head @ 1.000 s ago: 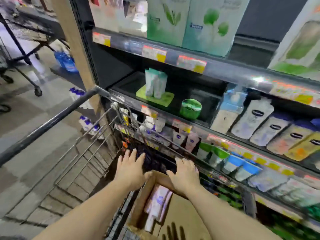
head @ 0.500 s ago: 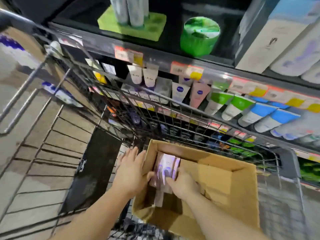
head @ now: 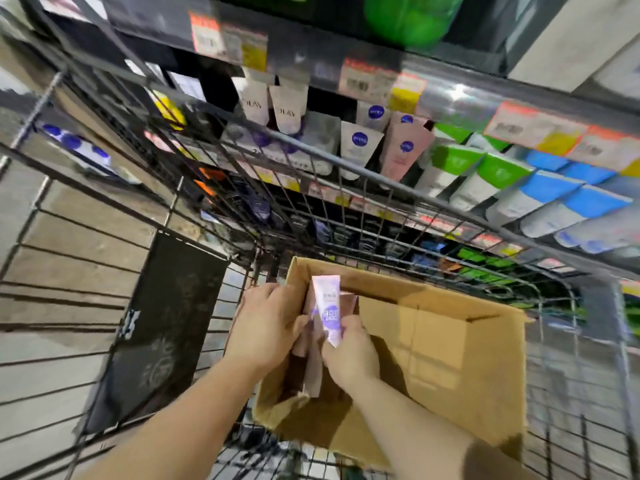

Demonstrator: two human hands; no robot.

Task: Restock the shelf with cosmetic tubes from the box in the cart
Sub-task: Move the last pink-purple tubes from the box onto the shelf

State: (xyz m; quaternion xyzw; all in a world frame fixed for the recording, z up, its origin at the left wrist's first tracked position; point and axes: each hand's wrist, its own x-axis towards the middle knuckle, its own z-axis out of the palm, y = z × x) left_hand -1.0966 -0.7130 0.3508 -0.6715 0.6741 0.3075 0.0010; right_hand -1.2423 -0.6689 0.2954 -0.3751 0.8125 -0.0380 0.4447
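A cardboard box [head: 433, 344] is seen standing open inside a wire cart [head: 194, 216], toward the cart's R side, flaps up. A pink-and-purple cosmetic tube [head: 328, 308] is held upright at the box's L-front corner, crimped end uppermost, raised partly above the box rim. The tube is pinched at its lower part by the right hand [head: 349, 355], fingers curled round it; cap end is hidden by the hand. More tubes [head: 313, 358] of the same pinkish kind are noted lying in the box beneath and beside the raised one; count cannot be told owing to shadow and blur.

The left hand [head: 266, 327] is placed over the box's L wall, fingers bent down along the cardboard and the packed tubes. Whether it grips the wall or a tube, or merely rests, cannot be told.

A dark flat panel [head: 162, 327] is seen leaning in the cart just L of the box.

Beyond the cart's far wire wall, a shelf [head: 346, 64] with orange/yellow price tags along its edge is noted. Under it, white tubes [head: 273, 105] marked OLAY, white and pink tubes [head: 384, 143] w/ blue round logos, green-capped tubes [head: 474, 174] and blue-capped tubes [head: 561, 206] are ranged in rows, L to R. A green tub [head: 412, 19] stands on the shelf level above, partly cut off by the frame top.
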